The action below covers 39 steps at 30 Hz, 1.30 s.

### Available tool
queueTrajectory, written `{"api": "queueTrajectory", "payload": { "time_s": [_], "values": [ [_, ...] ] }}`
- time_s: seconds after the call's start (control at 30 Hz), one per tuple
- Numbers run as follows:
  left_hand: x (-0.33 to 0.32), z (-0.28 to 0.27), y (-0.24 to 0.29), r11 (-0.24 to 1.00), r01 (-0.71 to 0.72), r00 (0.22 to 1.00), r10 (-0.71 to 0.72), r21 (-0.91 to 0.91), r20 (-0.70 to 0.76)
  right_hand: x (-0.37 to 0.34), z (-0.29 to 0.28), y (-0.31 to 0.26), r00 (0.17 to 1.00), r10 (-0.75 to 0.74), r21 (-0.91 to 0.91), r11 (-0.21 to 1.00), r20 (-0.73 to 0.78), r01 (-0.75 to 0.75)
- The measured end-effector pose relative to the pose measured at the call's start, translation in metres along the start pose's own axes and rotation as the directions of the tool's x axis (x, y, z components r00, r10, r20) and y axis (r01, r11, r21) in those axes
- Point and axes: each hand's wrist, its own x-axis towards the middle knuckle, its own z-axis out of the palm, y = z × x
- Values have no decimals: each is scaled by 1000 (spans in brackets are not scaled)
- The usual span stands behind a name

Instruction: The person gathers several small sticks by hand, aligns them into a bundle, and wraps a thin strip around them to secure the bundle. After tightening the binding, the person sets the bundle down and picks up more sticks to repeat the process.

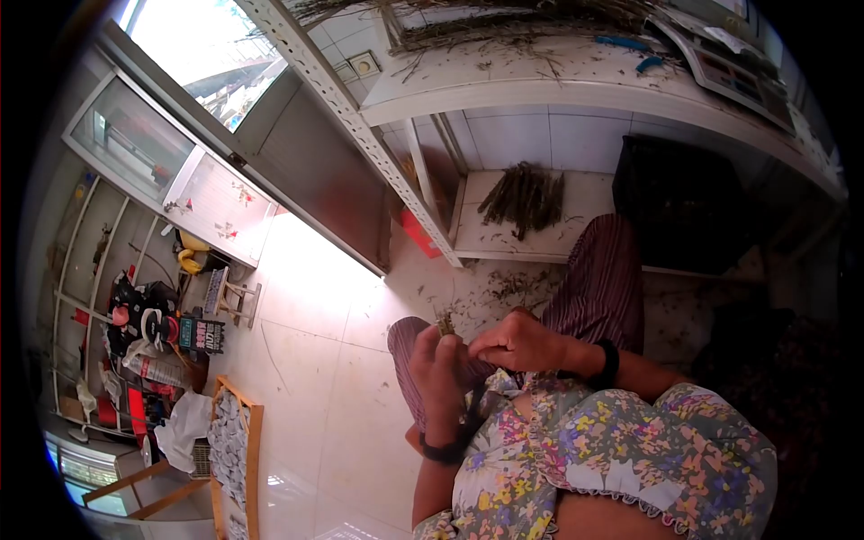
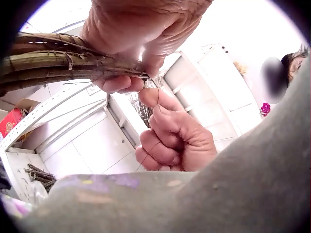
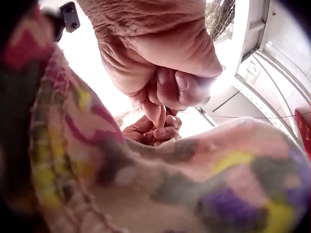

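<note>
My left hand grips a small bundle of brown-green plant stems, whose tip shows above the fingers in the head view. Close beside it, my right hand pinches a thin strand between thumb and forefinger, right at the cut end of the bundle. In the left wrist view the strand runs down across the curled right fingers. From the right wrist, the left fingers appear just beyond the right thumb, and the stems are mostly hidden there.
A pile of bundled stems lies on the low shelf, with a black crate to its right. Loose twigs and blue-handled tools are on the upper shelf. Plant scraps litter the floor. Left stands a cluttered rack.
</note>
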Motion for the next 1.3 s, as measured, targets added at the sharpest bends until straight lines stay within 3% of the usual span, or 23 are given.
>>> {"api": "queueTrajectory", "payload": {
  "time_s": [0.17,0.27,0.57,0.67,0.77,0.87,0.97,1.17,1.3],
  "values": [
    [-2,0,1,1000,15,1000,-15,-11,-11,-2,2,3,996,-90,-69,994,10,90],
    [-2,0,-3,1000,-4,1000,4,7,-18,0,2,0,972,-235,-155,959,24,236],
    [0,-2,-9,1000,-18,1000,18,19,3,-2,7,14,962,-271,-232,935,23,269],
    [1,-2,-7,1000,-19,999,18,8,27,-3,9,15,986,-153,-126,982,-71,143],
    [0,-5,-9,998,6,1000,-8,66,30,-3,0,18,963,257,196,943,86,-269],
    [-3,-2,-3,989,39,998,-44,142,35,0,-2,27,934,345,510,790,91,-341],
    [-4,-2,-4,980,36,995,-52,193,80,4,-10,17,942,331,610,735,57,-295],
    [-2,-3,-14,976,-5,995,-18,219,102,5,-15,12,830,533,726,503,167,-469],
    [-2,-3,-15,964,-36,995,10,264,98,3,-17,25,844,475,881,250,249,-401]
  ]
}}
